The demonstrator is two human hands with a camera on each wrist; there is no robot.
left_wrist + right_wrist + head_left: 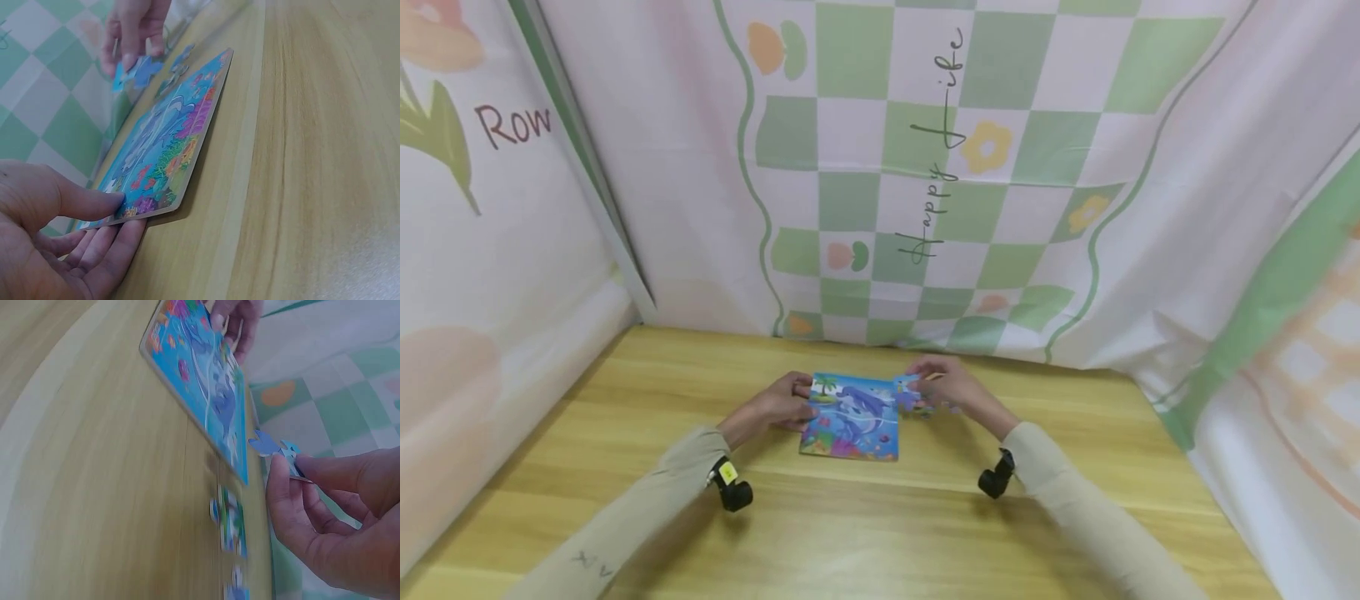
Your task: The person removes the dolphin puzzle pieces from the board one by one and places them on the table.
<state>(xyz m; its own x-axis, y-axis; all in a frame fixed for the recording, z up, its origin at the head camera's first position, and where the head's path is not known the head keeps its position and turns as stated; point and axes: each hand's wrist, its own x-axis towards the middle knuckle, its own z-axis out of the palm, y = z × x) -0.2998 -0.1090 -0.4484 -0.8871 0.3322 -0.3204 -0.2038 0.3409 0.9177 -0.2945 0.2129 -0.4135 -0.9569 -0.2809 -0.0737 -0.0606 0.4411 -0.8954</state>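
Note:
A dolphin picture puzzle board (852, 423) with a palm tree and coral sits on the table, its left side in my left hand (778, 404). In the left wrist view the thumb (100, 203) lies over the board's edge, and the other fingers are beneath it. Just beyond the board's right side, my right hand (953, 387) pinches a blue puzzle piece (267, 445) between thumb and fingertips, above the table. Whether this is one piece or pieces joined, I cannot tell. Loose puzzle pieces (231, 522) lie by the board's right edge, partly under the right hand.
The wooden table (865, 533) stretches toward me in front of the board. A checkered green and white curtain (917, 208) hangs along its back edge, close behind both hands. Cloth walls (482, 250) stand at the sides.

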